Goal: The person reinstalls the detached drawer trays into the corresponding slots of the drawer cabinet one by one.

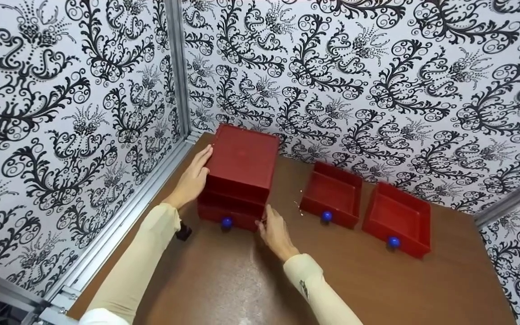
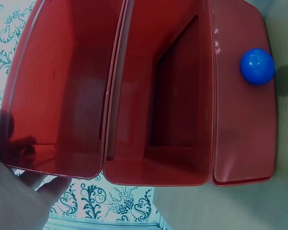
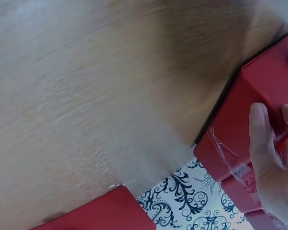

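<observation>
A red drawer cabinet [image 1: 242, 155] stands at the back left of the table, its two upper slots hollow at the front. In the lowest slot sits a drawer with a blue knob [image 2: 257, 66]. My left hand [image 1: 192, 180] rests along the cabinet's upper left edge, fingers reaching over the side and top. At the lower right front corner, my right hand [image 1: 276, 232] touches the cabinet; in the right wrist view its fingers [image 3: 261, 129] lie along the side, thumb near the drawer front. Clear tape [image 3: 220, 146] runs down that side.
Two red drawers with blue knobs, the nearer-to-cabinet drawer [image 1: 334, 192] and the right-hand drawer [image 1: 397, 216], lie on the brown table [image 1: 377, 289]. Patterned walls [image 1: 332, 81] rise behind and to the left. A metal rail [image 1: 120, 216] runs along the left edge.
</observation>
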Tool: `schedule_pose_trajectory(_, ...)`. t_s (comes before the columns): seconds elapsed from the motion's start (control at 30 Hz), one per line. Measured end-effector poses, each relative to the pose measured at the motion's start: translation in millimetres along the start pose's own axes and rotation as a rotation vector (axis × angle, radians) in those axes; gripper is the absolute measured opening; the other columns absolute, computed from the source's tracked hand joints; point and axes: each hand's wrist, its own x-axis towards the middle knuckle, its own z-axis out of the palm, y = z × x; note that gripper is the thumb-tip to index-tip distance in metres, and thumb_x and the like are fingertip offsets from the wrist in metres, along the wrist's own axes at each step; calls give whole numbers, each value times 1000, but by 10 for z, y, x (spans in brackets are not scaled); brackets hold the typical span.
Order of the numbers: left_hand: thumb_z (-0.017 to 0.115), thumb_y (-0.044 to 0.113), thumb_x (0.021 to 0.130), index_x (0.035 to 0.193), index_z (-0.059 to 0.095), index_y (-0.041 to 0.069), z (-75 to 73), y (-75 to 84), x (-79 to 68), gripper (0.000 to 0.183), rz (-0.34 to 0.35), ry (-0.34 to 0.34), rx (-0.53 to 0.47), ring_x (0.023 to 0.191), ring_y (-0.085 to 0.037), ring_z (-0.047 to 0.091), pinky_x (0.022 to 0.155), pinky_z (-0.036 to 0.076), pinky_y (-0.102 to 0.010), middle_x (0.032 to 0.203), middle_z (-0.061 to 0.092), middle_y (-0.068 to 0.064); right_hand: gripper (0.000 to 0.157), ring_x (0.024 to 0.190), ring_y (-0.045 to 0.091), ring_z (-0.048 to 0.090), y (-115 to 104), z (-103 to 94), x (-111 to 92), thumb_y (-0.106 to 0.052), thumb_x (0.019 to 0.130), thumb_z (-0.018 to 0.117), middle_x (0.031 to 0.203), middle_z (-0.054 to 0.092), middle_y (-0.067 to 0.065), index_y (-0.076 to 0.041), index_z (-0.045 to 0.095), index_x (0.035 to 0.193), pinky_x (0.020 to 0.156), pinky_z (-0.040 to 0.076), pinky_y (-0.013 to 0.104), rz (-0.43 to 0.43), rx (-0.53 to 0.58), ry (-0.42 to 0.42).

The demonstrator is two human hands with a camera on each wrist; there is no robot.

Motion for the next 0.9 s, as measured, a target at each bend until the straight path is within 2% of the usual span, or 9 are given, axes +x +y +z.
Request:
schedule_pose_trajectory(0.23,33,9,93,145,27,12,24,-24,10,53,0,-8,18,144,-19,19,119,17,-38,155,21,4,22,69,15,60,7,-17,-57,-16,81,66,80,56,3,-8,48,91,57,50,23,30,-3,-28)
schedule_pose_trajectory(0.4,32,10,94,146,24,14,0,-24,9,53,-9,-7,7,144,-20,18,117,19,-42,155,19,5,23,71,16,60,147,-103,-124,-15,79,67,84,56,4,-6,50,93,60,51,25,30,-28,-35)
schedule_pose_trajectory(0.53,31,11,95,147,22,15,-17,-15,6,53,-10,-6,3,144,-20,17,117,19,-43,155,17,6,23,75,19,59,404,-264,-184,-7,77,68,85,57,7,-4,51,93,65,53,30,64,-45,-1)
schedule_pose_trajectory(0.7,32,12,95,147,23,15,-26,-6,12,52,-13,-6,4,144,-21,17,118,18,-43,155,17,7,19,76,22,57,787,-521,-319,-3,76,66,83,56,10,-2,52,89,67,52,34,91,-83,88)
schedule_pose_trajectory(0.9,32,11,94,147,23,15,7,-15,1,53,-9,-4,0,144,-22,18,117,19,-44,155,18,6,19,75,25,55,1175,-770,-493,-4,75,65,83,52,11,-1,52,88,66,50,38,190,-132,167)
